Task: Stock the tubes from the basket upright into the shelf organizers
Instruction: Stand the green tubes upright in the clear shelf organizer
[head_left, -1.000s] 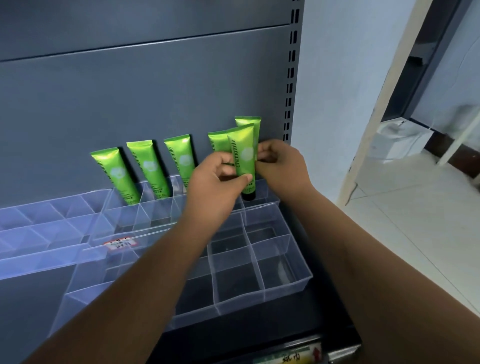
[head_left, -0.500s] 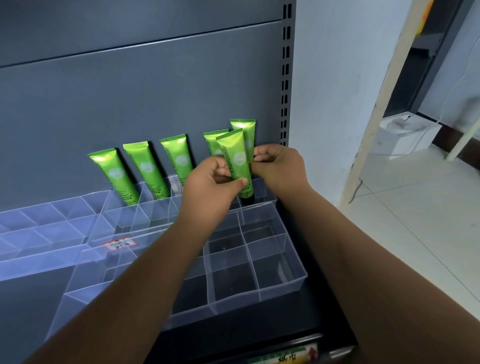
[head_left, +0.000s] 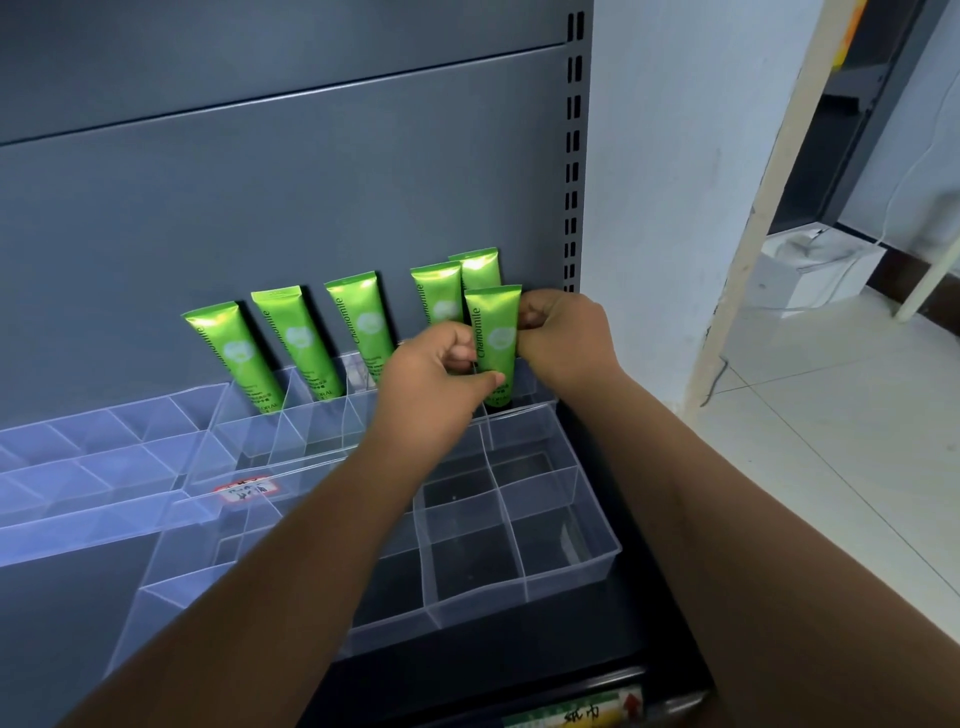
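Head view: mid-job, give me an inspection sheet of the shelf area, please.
Surface: dark shelf carrying clear organizers; most compartments in view are empty.
Job's things: five green tubes stand in the back row, leaning on the back panel; a sixth tube is cap-down at the right-end compartment just in front; basket not in view.
Clutter: red-and-white label on an organizer front.
Hands: left hand and right hand both pinch the sixth tube.
Cables: thin cable on the wall by the white box.
Surroundings: white wall, tiled floor, wooden post.
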